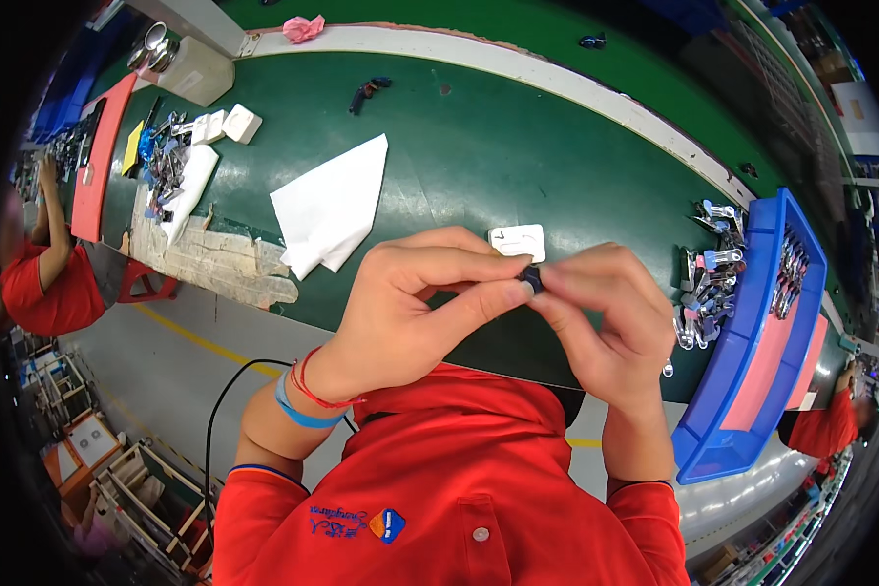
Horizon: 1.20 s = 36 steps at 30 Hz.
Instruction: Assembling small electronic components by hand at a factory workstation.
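Between the fingertips of both hands is a small dark blue, glossy piece; its exact kind is mostly hidden by the fingers. My left hand pinches it between thumb and forefinger. From the other side my right hand also grips it, thumb and fingers closed and slightly blurred. Just beyond the fingertips, a small white block with dark markings lies on the green table. A white cloth or sheet of paper is spread to the left of my left hand.
At right, a long blue tray holds small metal-and-dark parts, with clip-like parts heaped beside it. More parts, white blocks and a container stand far left. A dark part lies at the back. Co-workers sit at both sides.
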{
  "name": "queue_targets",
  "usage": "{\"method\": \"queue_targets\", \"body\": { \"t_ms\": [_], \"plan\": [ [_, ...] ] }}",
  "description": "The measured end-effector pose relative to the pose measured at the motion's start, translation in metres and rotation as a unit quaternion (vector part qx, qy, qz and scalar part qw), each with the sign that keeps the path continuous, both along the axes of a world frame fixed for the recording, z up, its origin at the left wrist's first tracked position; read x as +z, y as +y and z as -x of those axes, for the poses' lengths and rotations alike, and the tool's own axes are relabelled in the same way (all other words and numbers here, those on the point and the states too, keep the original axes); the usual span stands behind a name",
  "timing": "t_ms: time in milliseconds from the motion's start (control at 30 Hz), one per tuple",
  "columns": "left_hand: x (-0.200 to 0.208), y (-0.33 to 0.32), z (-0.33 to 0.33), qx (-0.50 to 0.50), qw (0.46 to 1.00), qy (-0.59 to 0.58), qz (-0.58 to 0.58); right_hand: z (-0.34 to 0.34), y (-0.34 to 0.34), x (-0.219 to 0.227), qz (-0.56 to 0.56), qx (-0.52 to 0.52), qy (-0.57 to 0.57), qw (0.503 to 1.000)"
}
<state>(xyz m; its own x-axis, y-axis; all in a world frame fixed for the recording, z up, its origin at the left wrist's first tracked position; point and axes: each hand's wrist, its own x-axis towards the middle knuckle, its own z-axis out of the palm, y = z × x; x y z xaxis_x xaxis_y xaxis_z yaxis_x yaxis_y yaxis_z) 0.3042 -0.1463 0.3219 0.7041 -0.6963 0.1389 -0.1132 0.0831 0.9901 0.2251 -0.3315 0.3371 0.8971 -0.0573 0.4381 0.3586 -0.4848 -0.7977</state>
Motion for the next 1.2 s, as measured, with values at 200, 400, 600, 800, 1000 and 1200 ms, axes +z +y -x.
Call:
{"method": "queue_targets", "body": {
  "t_ms": [200,400,600,800,1000,1200],
  "plan": [
    [-0.018,-0.001,-0.001,0.042,0.997,0.020,-0.058,0.004,-0.007,-0.009,0.006,0.008,0.120,0.993],
    [-0.036,-0.020,-0.009,0.128,0.865,-0.403,-0.269,0.000,-0.015,-0.038,0.005,-0.107,0.154,0.982],
    [-0.041,-0.022,-0.004,0.045,0.956,-0.236,-0.166,-0.001,-0.018,-0.043,0.145,-0.090,0.065,0.983],
    [-0.029,-0.017,0.007,-0.004,0.997,0.027,-0.073,0.003,-0.026,-0.024,0.122,-0.025,0.046,0.991],
    [-0.028,-0.019,0.009,-0.066,0.991,0.113,-0.014,0.011,-0.028,-0.024,0.098,-0.017,0.039,0.994],
    [-0.027,-0.021,0.012,-0.066,0.982,0.179,-0.007,0.018,-0.028,-0.032,0.096,-0.037,0.012,0.995]
  ]
}}
